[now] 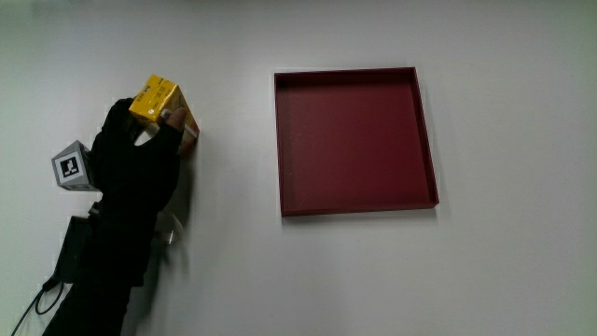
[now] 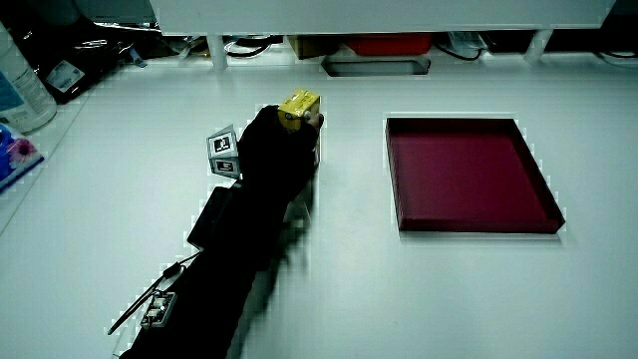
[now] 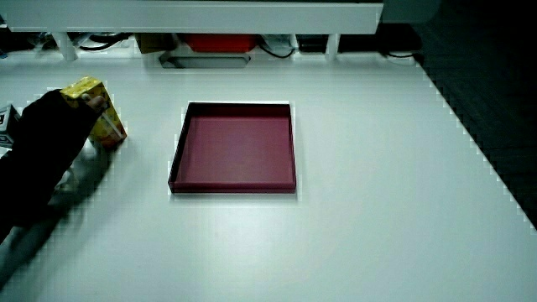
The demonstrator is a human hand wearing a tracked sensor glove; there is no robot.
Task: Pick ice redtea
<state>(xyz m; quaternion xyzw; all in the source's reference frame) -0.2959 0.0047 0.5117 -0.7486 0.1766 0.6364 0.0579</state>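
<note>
Beside red tray (image 1: pixel 355 211) | hand (image 1: pixel 138 168) grips ice redtea carton (image 1: pixel 159 98)

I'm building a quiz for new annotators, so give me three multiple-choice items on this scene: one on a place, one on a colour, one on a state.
1. Where is the yellow carton?
A. in the tray
B. on the table beside the tray, in the hand's grip
C. at the table's edge nearest the person

2. What colour is the tray?
A. dark red
B. blue
C. green

3. What is the hand doing?
A. hanging open over the tray
B. lying flat on the table
C. gripping the carton

Answers: 1 B, the carton sits apart from the tray with fingers round it; 2 A, the tray's walls and floor are dark red in every view; 3 C, the fingers wrap the carton in both side views.
</note>
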